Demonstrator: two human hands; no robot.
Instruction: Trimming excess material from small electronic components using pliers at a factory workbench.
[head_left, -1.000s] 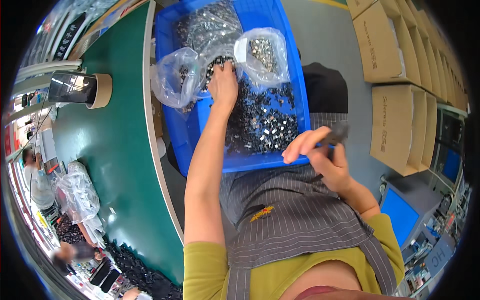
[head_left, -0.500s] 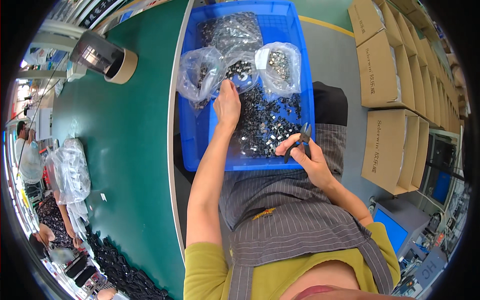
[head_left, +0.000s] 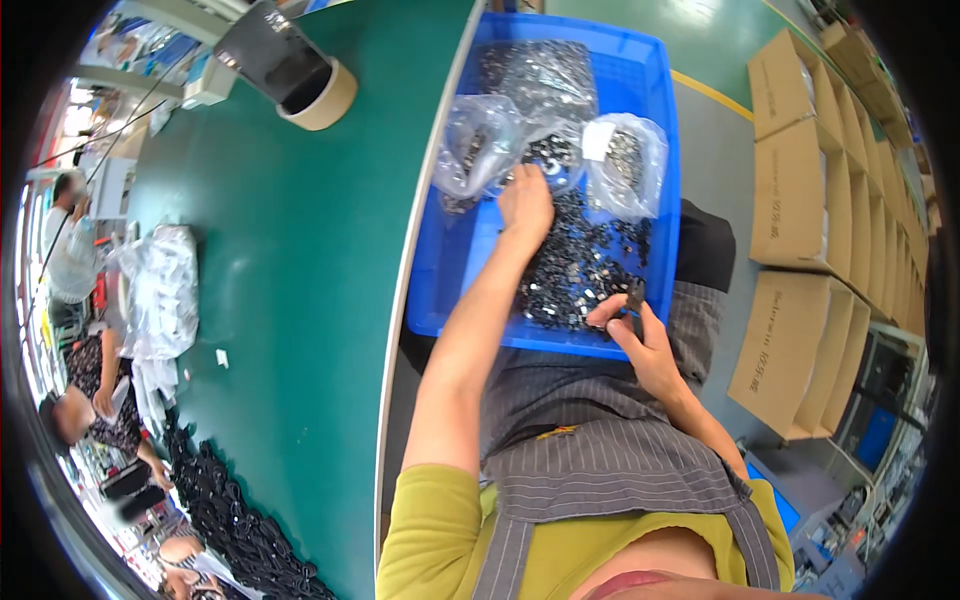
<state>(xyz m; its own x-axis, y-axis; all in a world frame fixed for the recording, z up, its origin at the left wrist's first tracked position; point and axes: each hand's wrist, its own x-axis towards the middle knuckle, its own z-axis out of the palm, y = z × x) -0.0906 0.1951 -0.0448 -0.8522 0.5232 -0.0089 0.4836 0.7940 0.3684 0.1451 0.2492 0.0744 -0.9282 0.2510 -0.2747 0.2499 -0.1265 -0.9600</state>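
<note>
A blue plastic tray (head_left: 425,290) holds a loose heap of small black and silvery parts (head_left: 570,270) and several clear bags. My left hand (head_left: 527,208) reaches to the mouth of the middle clear bag (head_left: 563,128), fingers bent and close together. Whatever is between those fingertips is too small to make out. At the tray's near right corner, my right hand (head_left: 650,350) is closed around a pair of side cutters (head_left: 636,296). Its thumb and forefinger are near each other over the heap, and the palm hides much of the handles.
Left of the tray runs a green tabletop (head_left: 300,300), with a dark cup-like holder (head_left: 325,95), a wrapped bundle (head_left: 170,290) and piled black cords (head_left: 225,510). Cardboard boxes with dividers (head_left: 790,350) line the right. Other people sit beyond the table's left side.
The whole view has swung, so tray and table appear farther right. My left hand stays at the middle bag. The cutters in my right hand have turned and show less.
</note>
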